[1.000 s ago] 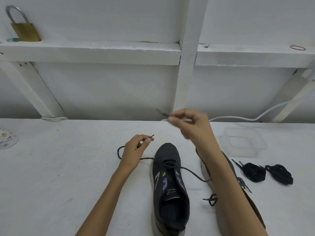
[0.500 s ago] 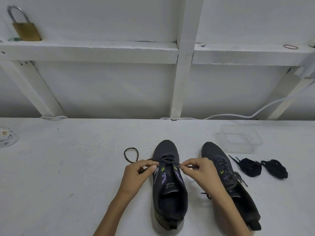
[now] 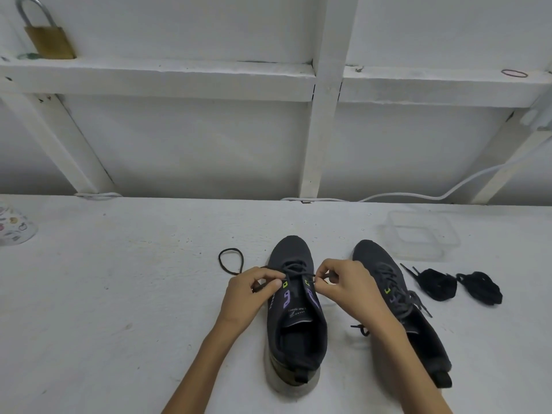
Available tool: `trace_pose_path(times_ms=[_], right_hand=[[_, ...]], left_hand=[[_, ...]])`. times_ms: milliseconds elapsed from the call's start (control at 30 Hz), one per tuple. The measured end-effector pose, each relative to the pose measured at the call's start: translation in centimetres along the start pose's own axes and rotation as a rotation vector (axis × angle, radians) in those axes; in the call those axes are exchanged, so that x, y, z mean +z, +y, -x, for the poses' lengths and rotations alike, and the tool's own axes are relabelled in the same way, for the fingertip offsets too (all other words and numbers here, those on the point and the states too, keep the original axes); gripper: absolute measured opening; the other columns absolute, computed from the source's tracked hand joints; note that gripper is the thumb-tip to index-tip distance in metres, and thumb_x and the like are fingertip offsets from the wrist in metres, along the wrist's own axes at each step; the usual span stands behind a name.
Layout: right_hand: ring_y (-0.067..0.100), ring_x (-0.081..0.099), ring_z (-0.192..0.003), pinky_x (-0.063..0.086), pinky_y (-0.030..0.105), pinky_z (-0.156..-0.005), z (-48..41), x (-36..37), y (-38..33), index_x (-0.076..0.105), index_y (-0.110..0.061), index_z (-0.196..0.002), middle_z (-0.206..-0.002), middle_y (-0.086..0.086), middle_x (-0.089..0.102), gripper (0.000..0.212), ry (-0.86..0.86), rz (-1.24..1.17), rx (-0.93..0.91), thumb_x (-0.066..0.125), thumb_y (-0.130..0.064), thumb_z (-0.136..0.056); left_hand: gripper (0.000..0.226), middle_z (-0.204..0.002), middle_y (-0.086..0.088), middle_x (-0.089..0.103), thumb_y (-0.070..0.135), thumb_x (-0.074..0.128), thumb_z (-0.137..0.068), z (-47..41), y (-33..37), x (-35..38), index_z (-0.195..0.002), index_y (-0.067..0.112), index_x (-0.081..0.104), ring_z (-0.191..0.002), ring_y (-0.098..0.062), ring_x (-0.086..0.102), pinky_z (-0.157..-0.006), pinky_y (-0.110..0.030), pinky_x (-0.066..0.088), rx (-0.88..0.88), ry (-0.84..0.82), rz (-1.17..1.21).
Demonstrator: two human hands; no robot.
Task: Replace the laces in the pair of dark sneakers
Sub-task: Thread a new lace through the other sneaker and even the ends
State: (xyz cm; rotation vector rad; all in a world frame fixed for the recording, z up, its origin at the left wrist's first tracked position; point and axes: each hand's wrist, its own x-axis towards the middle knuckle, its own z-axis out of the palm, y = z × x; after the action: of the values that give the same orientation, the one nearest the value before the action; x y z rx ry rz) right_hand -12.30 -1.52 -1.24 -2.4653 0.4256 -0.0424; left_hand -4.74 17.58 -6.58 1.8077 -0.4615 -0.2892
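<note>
Bearing two sneakers (image 3: 294,252), white table (image 3: 119,294), timber-braced wall (image 3: 194,144)

Soft, even, cool light washes the white table (image 3: 119,294), with no hard glare. Only faint shadows gather beside the sneaker (image 3: 294,333) between the left hand (image 3: 254,289) and right hand (image 3: 348,286), where the pinched lace (image 3: 295,268) reads sharp. The shoe's dark opening loses detail. Far above the hands, the shelf beam (image 3: 179,76) bows under wide-angle distortion. The padlock (image 3: 49,40) up left and the clear container (image 3: 421,239) beyond the right hand look soft.
</note>
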Motion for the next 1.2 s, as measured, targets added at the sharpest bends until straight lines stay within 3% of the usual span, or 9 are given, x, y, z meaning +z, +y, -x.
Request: trace_pose_path(times_ms=[133, 267, 333, 467, 567, 767, 933, 1067, 1200], right_hand=[[0.01, 0.042, -0.053, 0.032, 0.022, -0.053, -0.2, 0.1, -0.1, 0.065, -0.024, -0.077, -0.056, -0.008, 0.049, 0.006, -0.051, 0.016, -0.025, 0.063, -0.027, -0.081], [0.01, 0.043, -0.057, 0.035, 0.028, -0.056, -1.0, 0.0, -0.7, 0.063, -0.02, -0.079, -0.064, -0.007, 0.053, 0.008, -0.156, 0.025, -0.043, 0.061, -0.026, -0.084], [0.013, 0.046, -0.061, 0.033, 0.029, -0.055, -1.3, 0.4, -1.0, 0.063, -0.017, -0.083, -0.069, -0.006, 0.056, 0.01, -0.196, 0.069, -0.041, 0.06, -0.026, -0.085], [0.015, 0.054, -0.072, 0.036, 0.027, -0.055, -1.3, 0.7, -1.2, 0.064, -0.02, -0.084, -0.079, -0.006, 0.061, 0.008, -0.153, 0.152, -0.064, 0.061, -0.027, -0.084], [0.011, 0.059, -0.084, 0.045, 0.029, -0.069, -1.1, 0.6, -1.1, 0.067, -0.025, -0.087, -0.092, -0.007, 0.06, 0.004, -0.071, 0.024, -0.106, 0.066, -0.027, -0.084], [0.003, 0.057, -0.072, 0.052, 0.031, -0.074, -1.0, 1.7, -1.9, 0.079, -0.023, -0.091, -0.072, -0.014, 0.057, 0.013, -0.137, -0.072, -0.069, 0.068, -0.022, -0.084], [0.01, 0.067, -0.077, 0.056, 0.041, -0.081, -1.3, 2.7, -1.4, 0.08, -0.023, -0.084, -0.073, -0.008, 0.072, 0.012, -0.144, -0.271, 0.031, 0.071, -0.016, -0.079], [0.008, 0.065, -0.072, 0.054, 0.041, -0.082, -1.2, 2.9, -1.1, 0.081, -0.022, -0.082, -0.066, -0.011, 0.07, 0.014, -0.137, -0.374, 0.051, 0.074, -0.011, -0.078], [0.017, 0.07, -0.08, 0.055, 0.046, -0.085, -1.2, 3.1, -0.9, 0.08, -0.021, -0.082, -0.07, -0.007, 0.072, 0.015, -0.139, -0.43, 0.063, 0.074, -0.008, -0.076]], left_hand=[[0.018, -0.093, 0.019, 0.072, 0.012, 0.071, -0.086, 0.1, -0.1, -0.1, -0.09, 0.029, 0.076, -0.068, 0.007, 0.057, -0.068, -0.017, 0.045, -0.005, 0.0, -0.023], [0.019, -0.093, 0.016, 0.073, 0.014, 0.071, -0.086, 0.2, -0.1, -0.3, -0.088, 0.032, 0.075, -0.065, 0.0, 0.06, -0.069, -0.029, 0.054, -0.028, 0.007, -0.047], [0.018, -0.092, 0.012, 0.074, 0.013, 0.07, -0.086, 0.3, -0.1, -0.4, -0.088, 0.031, 0.076, -0.063, -0.006, 0.063, -0.069, -0.028, 0.053, -0.046, 0.013, -0.049], [0.014, -0.087, 0.009, 0.074, 0.015, 0.071, -0.086, 0.5, 0.0, -0.7, -0.091, 0.027, 0.076, -0.06, -0.015, 0.067, -0.064, -0.026, 0.051, -0.08, 0.023, -0.04], [0.013, -0.083, 0.006, 0.074, 0.013, 0.073, -0.084, 0.6, 0.5, -0.9, -0.091, 0.024, 0.075, -0.064, -0.016, 0.069, -0.064, -0.021, 0.051, -0.087, 0.015, -0.041], [0.018, -0.08, 0.014, 0.073, 0.017, 0.075, -0.082, 0.4, 1.2, -0.8, -0.08, 0.034, 0.072, -0.066, -0.006, 0.068, -0.071, -0.028, 0.056, -0.036, 0.008, -0.182], [0.018, -0.074, 0.021, 0.07, 0.019, 0.075, -0.081, 0.3, 1.9, -0.6, -0.077, 0.037, 0.072, -0.067, -0.003, 0.066, -0.071, -0.022, 0.053, -0.031, 0.024, -0.309], [0.011, -0.076, 0.017, 0.071, 0.019, 0.072, -0.082, 0.3, 2.6, -0.5, -0.08, 0.03, 0.074, -0.069, -0.001, 0.064, -0.069, -0.017, 0.05, -0.008, 0.01, -0.392], [0.008, -0.083, 0.013, 0.072, 0.019, 0.069, -0.085, 0.0, 3.2, -0.5, -0.086, 0.026, 0.075, -0.07, 0.004, 0.059, -0.065, -0.003, 0.041, 0.017, -0.038, -0.479]])
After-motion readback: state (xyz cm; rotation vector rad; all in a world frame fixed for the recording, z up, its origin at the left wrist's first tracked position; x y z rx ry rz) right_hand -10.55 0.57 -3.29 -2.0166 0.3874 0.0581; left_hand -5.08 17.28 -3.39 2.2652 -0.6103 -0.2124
